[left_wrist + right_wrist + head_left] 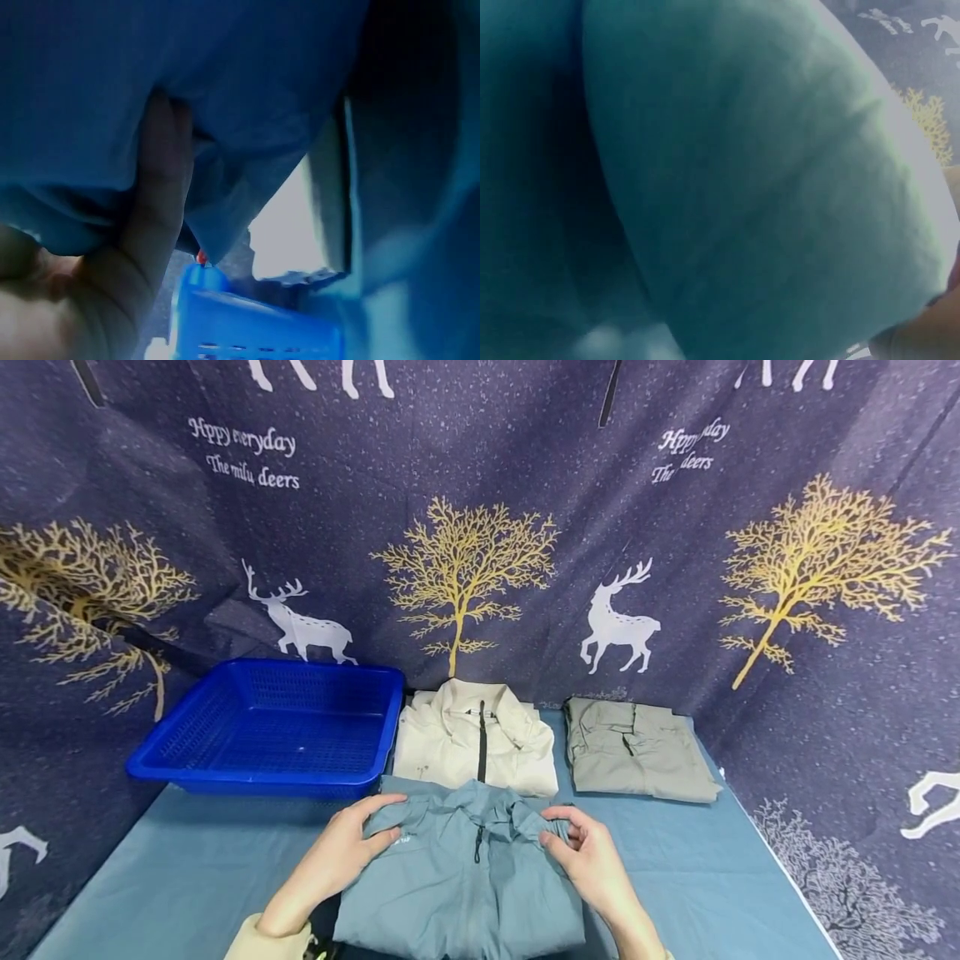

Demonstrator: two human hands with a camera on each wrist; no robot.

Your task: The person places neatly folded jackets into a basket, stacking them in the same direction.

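A folded teal jacket (450, 902) with a black zip pull and small white lettering on its chest lies before me, collar side away. My left hand (348, 852) pinches its upper left corner, thumb on top. At the opposite upper corner, my right hand (596, 860) grips the fabric between thumb and fingers. In the left wrist view, cloth of the teal jacket (247, 90) drapes over the left fingers and hides some of them. Teal fabric (765, 180) fills most of the right wrist view, with part of the right hand (922, 337) at the lower right edge.
A folded cream jacket (517, 752) lies just beyond the teal one, partly overlapped by it in the head view. A blue plastic basket (270, 783) stands back left on the blue-green tablecloth (697, 877). Back right lies a folded grey-green garment (660, 768). A patterned curtain (510, 460) hangs behind.
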